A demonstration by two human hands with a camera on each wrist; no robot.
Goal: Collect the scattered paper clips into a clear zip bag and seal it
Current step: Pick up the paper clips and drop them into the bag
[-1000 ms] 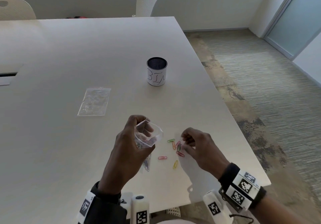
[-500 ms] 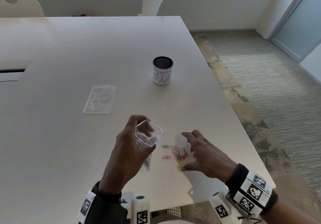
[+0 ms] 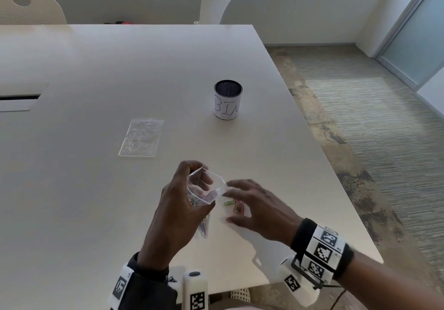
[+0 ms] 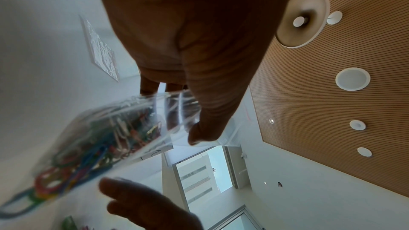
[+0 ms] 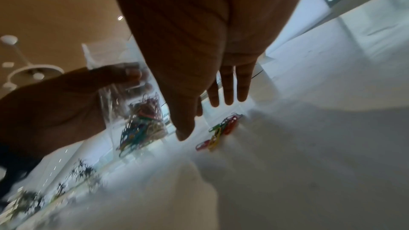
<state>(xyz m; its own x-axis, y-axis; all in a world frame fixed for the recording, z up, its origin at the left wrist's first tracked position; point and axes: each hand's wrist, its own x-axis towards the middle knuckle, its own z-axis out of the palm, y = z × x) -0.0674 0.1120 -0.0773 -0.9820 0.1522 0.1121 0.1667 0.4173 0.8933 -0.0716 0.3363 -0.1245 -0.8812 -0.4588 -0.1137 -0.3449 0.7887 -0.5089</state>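
Note:
My left hand [image 3: 185, 201] grips a clear zip bag [image 3: 204, 189] upright just above the white table [image 3: 96, 189], its mouth held wide. Several coloured paper clips [image 4: 88, 149] fill the bag's lower half, also seen in the right wrist view as a bundle of clips [image 5: 141, 128]. To the right of the bag, a small heap of loose clips [image 3: 236, 206] lies on the table. My right hand [image 3: 252, 204] hovers over that heap with fingers spread and straight, thumb [image 5: 183, 128] near the table, holding nothing. The loose clips [image 5: 223, 128] lie under the fingertips.
A second clear zip bag [image 3: 141, 137] lies flat at the left middle of the table. A black mesh cup [image 3: 227, 99] with a white label stands farther back. The table's right edge [image 3: 336, 177] runs close to my right hand. Two white chairs stand beyond the far edge.
My right hand has opened from a curled pinch and swept left toward the bag, pushing the scattered clips into a tighter heap. The left hand has kept the bag in place.

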